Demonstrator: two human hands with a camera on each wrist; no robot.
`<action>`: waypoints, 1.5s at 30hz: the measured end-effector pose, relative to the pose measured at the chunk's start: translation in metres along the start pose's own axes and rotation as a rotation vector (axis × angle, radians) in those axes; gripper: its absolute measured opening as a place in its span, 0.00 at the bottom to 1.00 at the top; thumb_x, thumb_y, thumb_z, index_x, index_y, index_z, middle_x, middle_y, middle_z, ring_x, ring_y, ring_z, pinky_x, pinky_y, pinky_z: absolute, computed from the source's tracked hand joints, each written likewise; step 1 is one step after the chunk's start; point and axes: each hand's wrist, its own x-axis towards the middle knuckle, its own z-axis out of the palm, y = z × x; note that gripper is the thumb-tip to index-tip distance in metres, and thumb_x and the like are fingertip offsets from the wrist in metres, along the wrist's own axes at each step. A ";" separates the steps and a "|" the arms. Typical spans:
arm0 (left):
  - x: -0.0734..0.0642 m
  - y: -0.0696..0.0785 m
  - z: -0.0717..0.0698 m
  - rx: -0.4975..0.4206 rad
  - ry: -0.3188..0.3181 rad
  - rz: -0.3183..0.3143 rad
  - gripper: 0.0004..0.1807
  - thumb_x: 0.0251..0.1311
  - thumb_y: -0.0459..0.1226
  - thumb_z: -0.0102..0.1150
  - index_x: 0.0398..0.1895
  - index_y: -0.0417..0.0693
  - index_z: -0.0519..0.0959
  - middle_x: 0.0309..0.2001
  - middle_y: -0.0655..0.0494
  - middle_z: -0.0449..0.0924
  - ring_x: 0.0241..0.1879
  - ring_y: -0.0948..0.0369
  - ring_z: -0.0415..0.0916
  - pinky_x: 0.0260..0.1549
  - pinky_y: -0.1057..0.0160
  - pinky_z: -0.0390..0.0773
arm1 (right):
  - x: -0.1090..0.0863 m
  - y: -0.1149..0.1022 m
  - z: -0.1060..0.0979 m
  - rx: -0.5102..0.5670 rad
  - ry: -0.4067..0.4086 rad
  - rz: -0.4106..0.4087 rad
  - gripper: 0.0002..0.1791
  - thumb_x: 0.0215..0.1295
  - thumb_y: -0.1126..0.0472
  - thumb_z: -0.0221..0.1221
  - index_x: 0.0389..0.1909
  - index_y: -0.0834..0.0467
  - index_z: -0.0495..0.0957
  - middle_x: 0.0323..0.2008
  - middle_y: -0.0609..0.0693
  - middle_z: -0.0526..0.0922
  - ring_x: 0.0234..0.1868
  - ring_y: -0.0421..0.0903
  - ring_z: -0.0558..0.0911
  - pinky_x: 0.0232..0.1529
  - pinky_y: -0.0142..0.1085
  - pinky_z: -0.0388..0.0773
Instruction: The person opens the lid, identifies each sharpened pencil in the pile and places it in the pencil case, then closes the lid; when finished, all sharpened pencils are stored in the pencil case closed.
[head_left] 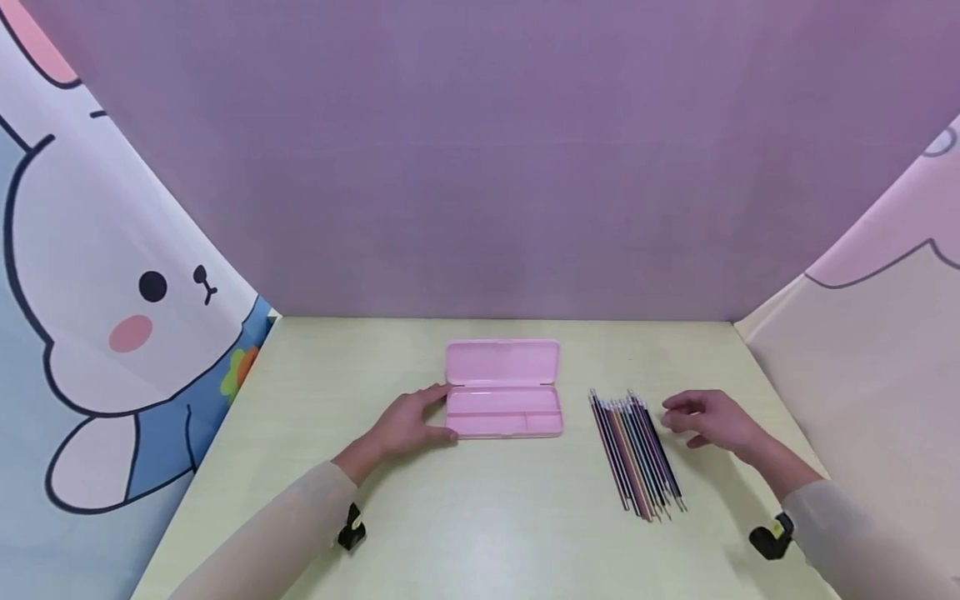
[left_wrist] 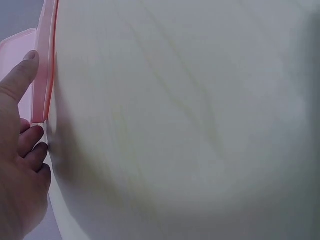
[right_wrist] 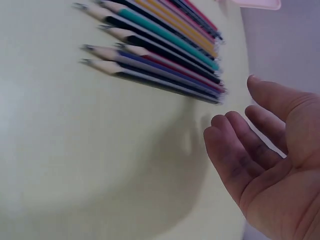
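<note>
A pink pencil case [head_left: 504, 402] lies with its lid [head_left: 502, 362] raised at the back, and its compartments hold nothing. My left hand [head_left: 408, 423] holds the left end of the case, thumb at the front corner and fingers by the back corner. In the left wrist view the thumb lies against the front wall of the case [left_wrist: 44, 75], the lower fingers curled beside its end. Several pencils [head_left: 633, 454] lie side by side to the right, points toward the front. Just right of their back ends is my right hand [head_left: 712, 418], above the table, fingers loosely bent and holding nothing.
The pale wooden table [head_left: 517, 517] meets a purple wall panel [head_left: 510, 167] at its back edge. Printed cartoon panels stand at both sides, with a white rabbit [head_left: 112, 292] on the left one. A black wrist device [head_left: 772, 536] sits at the right cuff.
</note>
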 end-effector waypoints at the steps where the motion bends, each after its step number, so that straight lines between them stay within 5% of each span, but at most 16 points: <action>1: 0.000 0.000 0.000 -0.006 0.003 0.001 0.53 0.50 0.55 0.78 0.78 0.52 0.65 0.76 0.47 0.66 0.75 0.46 0.64 0.73 0.44 0.66 | -0.001 0.003 0.002 0.002 -0.004 -0.003 0.30 0.71 0.57 0.64 0.64 0.74 0.72 0.50 0.63 0.84 0.46 0.53 0.86 0.40 0.47 0.89; 10: -0.002 0.001 0.002 -0.015 -0.005 0.000 0.51 0.51 0.54 0.78 0.78 0.51 0.65 0.76 0.45 0.63 0.75 0.46 0.63 0.74 0.44 0.64 | -0.001 0.022 0.022 0.003 0.075 -0.023 0.25 0.66 0.62 0.68 0.60 0.72 0.77 0.52 0.67 0.84 0.39 0.41 0.86 0.35 0.41 0.88; 25: -0.001 0.000 0.000 -0.012 0.001 -0.012 0.51 0.50 0.56 0.78 0.77 0.51 0.67 0.74 0.45 0.67 0.74 0.46 0.65 0.73 0.46 0.67 | 0.001 0.027 0.033 -0.057 0.139 -0.078 0.22 0.60 0.72 0.65 0.56 0.70 0.79 0.52 0.69 0.84 0.37 0.43 0.87 0.33 0.36 0.86; 45: 0.000 0.000 0.000 0.004 -0.003 -0.038 0.51 0.49 0.57 0.78 0.77 0.54 0.67 0.74 0.46 0.68 0.74 0.45 0.65 0.72 0.44 0.69 | 0.007 0.012 0.027 -0.239 0.154 -0.001 0.21 0.58 0.65 0.69 0.52 0.70 0.82 0.28 0.50 0.84 0.24 0.46 0.84 0.25 0.35 0.80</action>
